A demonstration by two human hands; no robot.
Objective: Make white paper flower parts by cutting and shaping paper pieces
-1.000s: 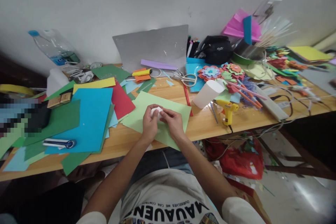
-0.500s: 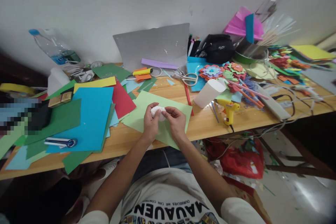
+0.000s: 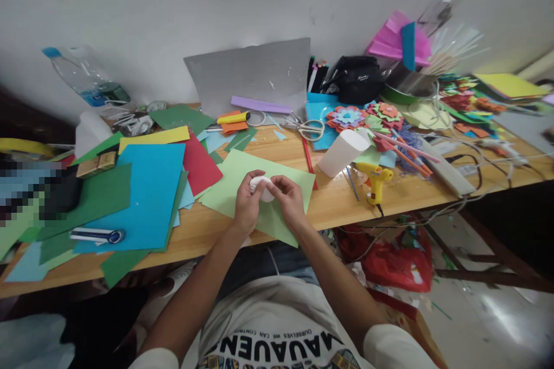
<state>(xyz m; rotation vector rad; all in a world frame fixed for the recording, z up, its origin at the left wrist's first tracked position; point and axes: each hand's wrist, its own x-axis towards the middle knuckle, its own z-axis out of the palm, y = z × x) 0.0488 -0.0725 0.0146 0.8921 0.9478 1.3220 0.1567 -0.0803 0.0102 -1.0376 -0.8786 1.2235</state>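
Between the fingertips of both hands is a small, white, rounded piece (image 3: 267, 195); I cannot make out whether it is paper or something softer. My left hand (image 3: 247, 206) grips its left side, with the thumb in front and the fingers curled behind. My right hand (image 3: 291, 202) pinches its right edge between thumb and fingers, hiding part of it. Under both hands lies a light green sheet (image 3: 229, 181), flat on the wooden table and reaching past its front edge.
A white paper cylinder (image 3: 343, 154) and a yellow glue gun (image 3: 379, 181) stand to the right. Behind lie scissors (image 3: 312, 128), a yellow cutter (image 3: 234, 118) and paper flowers (image 3: 347, 117). Blue sheets (image 3: 151, 190) and a stapler-like tool (image 3: 97, 234) are at left.
The white piece has turned slightly in my fingers, showing a more rounded top. Both hands stay nearly in place, still closed on it.
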